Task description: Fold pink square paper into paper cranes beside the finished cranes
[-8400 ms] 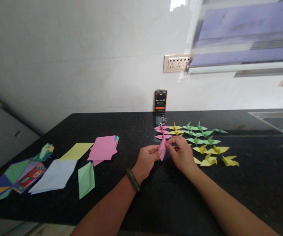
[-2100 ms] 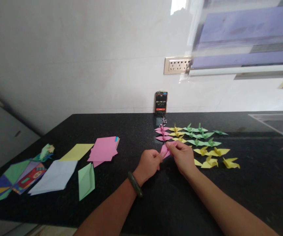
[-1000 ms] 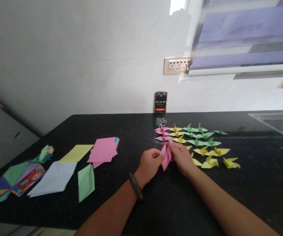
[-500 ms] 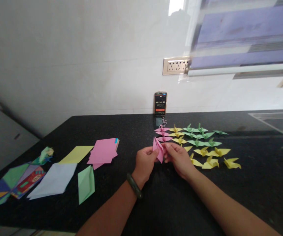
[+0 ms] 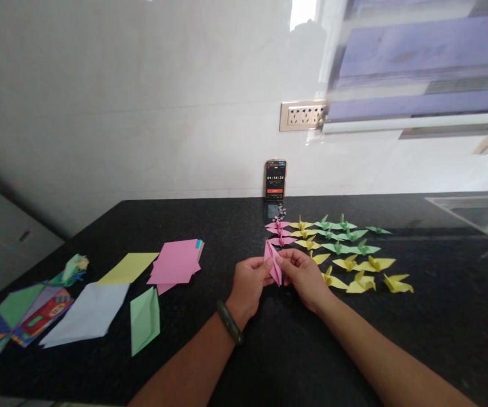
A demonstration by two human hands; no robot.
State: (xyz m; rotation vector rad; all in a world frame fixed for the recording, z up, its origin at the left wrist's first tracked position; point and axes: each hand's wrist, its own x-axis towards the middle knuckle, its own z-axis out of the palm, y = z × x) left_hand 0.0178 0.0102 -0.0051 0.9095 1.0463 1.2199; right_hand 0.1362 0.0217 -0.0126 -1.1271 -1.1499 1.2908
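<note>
A piece of pink origami paper (image 5: 272, 261), folded into a narrow diamond with a crease down its middle, is held upright above the counter. My left hand (image 5: 250, 282) pinches its left side between thumb and fingers. On the right side, my right hand (image 5: 305, 277) grips it, thumb lying on the front near the middle crease. Just behind the hands are several pink paper cranes (image 5: 281, 241). Rows of yellow paper cranes (image 5: 361, 281) and green paper cranes (image 5: 340, 247) spread to the right. Some yellow ones are partly hidden by my right hand.
On the black counter (image 5: 210, 350), pink paper sheets (image 5: 176, 263), a folded green paper (image 5: 145, 321), white sheets (image 5: 89, 314) and a yellow sheet (image 5: 129, 267) lie to the left. A phone (image 5: 275, 180) showing a timer leans on the wall. A sink edge (image 5: 460, 212) is at right.
My right thumb has moved onto the front of the pink paper, near its middle crease. Both sides of the fold now show more evenly. The view has shifted slightly.
</note>
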